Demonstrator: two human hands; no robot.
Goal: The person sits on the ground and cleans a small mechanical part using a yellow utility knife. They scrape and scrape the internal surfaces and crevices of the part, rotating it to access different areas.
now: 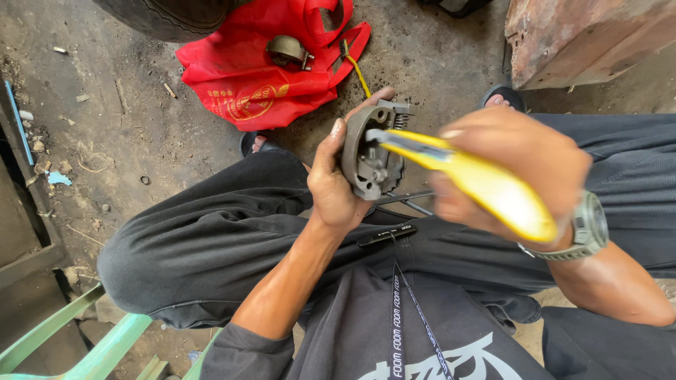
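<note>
Left hand point(331, 186) clamped the grey brake-shoe assembly point(371, 151) steady above the lap while right hand point(514, 172) gripped yellow-handled pliers point(479, 179) against it.

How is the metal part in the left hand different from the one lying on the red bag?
The metal part in the left hand is held upright over the lap, while the metal part on the red bag rests on the ground untouched. The held one shows a spring and grey inner fittings, with a yellow-handled tool from the right hand against it. The bag one looks darker, more bronze, and appears smaller in the picture. Both are curved, worn metal pieces.
</note>
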